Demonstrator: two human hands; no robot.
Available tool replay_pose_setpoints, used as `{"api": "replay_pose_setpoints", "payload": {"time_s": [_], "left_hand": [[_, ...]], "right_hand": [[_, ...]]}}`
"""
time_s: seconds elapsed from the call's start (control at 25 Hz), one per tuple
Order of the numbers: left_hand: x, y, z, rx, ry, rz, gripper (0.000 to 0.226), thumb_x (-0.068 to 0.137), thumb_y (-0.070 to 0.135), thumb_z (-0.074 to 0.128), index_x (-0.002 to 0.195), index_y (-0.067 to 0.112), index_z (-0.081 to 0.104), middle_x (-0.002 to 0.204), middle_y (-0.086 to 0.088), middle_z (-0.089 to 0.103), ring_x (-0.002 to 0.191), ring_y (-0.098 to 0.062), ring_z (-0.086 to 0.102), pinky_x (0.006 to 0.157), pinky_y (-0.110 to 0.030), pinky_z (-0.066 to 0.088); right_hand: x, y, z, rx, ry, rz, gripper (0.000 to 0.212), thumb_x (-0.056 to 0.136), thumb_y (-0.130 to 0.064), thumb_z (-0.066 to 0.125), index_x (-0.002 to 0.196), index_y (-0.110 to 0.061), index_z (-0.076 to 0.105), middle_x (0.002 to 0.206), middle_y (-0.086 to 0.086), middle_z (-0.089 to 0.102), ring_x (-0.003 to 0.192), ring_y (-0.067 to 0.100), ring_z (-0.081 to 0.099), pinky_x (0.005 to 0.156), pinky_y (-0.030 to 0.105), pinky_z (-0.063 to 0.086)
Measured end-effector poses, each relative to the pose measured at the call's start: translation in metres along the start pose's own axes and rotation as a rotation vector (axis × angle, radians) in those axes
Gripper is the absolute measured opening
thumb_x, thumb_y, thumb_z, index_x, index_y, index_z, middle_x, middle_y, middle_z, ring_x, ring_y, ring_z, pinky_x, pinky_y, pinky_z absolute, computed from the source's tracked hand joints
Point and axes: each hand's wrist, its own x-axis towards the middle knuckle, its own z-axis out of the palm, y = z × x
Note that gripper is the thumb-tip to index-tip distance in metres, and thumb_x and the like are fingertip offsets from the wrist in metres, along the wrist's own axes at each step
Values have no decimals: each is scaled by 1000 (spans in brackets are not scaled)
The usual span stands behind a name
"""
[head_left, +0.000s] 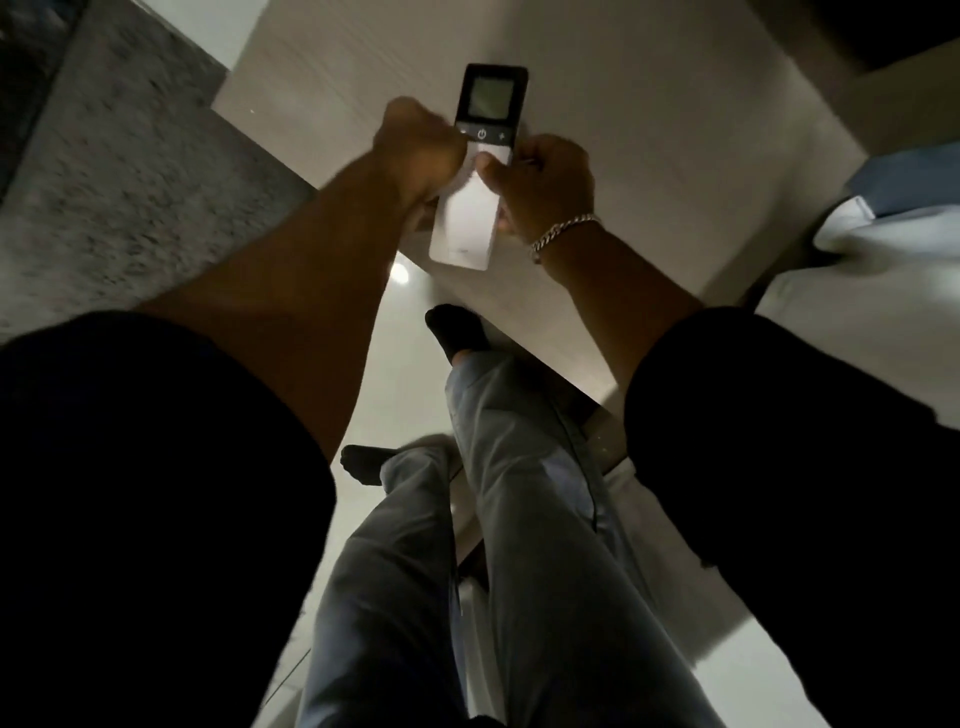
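A slim white remote control (470, 208) with a black top and a small grey screen is held out in front of me, upright, above a pale wooden surface (649, 130). My right hand (540, 182) grips its right side, thumb lying across the front just under the power button. A silver chain bracelet circles that wrist. My left hand (415, 150) is curled into a fist against the remote's left edge; whether its fingers wrap the body is hidden.
Below are my legs in light jeans and dark socks on a glossy pale floor (395, 332). A grey speckled rug (119, 182) lies to the left. White and blue bedding (883, 223) shows at the right edge.
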Motion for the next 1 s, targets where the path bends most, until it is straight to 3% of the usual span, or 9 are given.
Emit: {"api": "replay_pose_setpoints", "payload": {"time_s": [0.12,0.24,0.4,0.52,0.6,0.8,0.88,1.0], "left_hand": [[-32,-11,-41,-197,1,-26,14,78,-3,53,80,1,66,80,-14,67,74,-31,70,58,-36,61],[-78,-13,-87,-375,96,2,15,85,0,54,77,11,61,77,-8,70,58,-19,72,45,-26,55],[-152,-2,-174,-516,215,135,22,88,0,53,73,15,59,79,-7,70,68,-21,70,50,-29,57],[-222,12,-249,-569,333,249,24,88,-3,53,74,14,60,77,-8,67,64,-18,66,59,-32,60],[-273,22,-301,-598,433,337,19,88,-5,54,81,10,64,83,-13,68,65,-20,65,62,-34,59],[-413,46,-428,-575,687,549,12,88,-3,58,88,7,64,92,-14,69,69,-19,67,50,-23,59],[-462,46,-466,-590,764,615,12,88,-2,59,85,8,64,93,-14,70,70,-19,68,55,-28,62],[-534,45,-514,-629,861,716,14,86,-5,60,85,8,65,95,-18,70,74,-23,69,65,-36,62]], "right_hand": [[-23,-27,2,-37,-108,-108,33,76,-23,75,83,8,67,92,28,72,88,39,70,77,54,57],[-59,-69,7,-133,-204,-284,22,78,-26,73,71,-6,68,89,25,73,85,37,71,77,52,57],[-130,-151,17,-66,-301,-445,30,78,-22,74,103,-6,74,99,17,77,91,31,73,78,47,60],[-201,-221,25,44,-415,-552,31,79,-11,75,108,-1,70,103,18,75,88,27,74,59,24,59],[-250,-269,30,106,-476,-637,31,79,-8,74,108,0,69,100,14,75,73,14,73,46,11,50],[-385,-389,40,164,-626,-905,32,82,-17,73,111,-7,68,99,8,74,75,11,73,43,14,51],[-433,-426,44,209,-677,-1007,30,81,-14,74,109,-6,68,92,5,73,60,0,71,43,11,49],[-504,-473,46,238,-747,-1162,26,80,-13,74,105,-6,69,88,4,73,58,-1,70,43,11,48]]}}
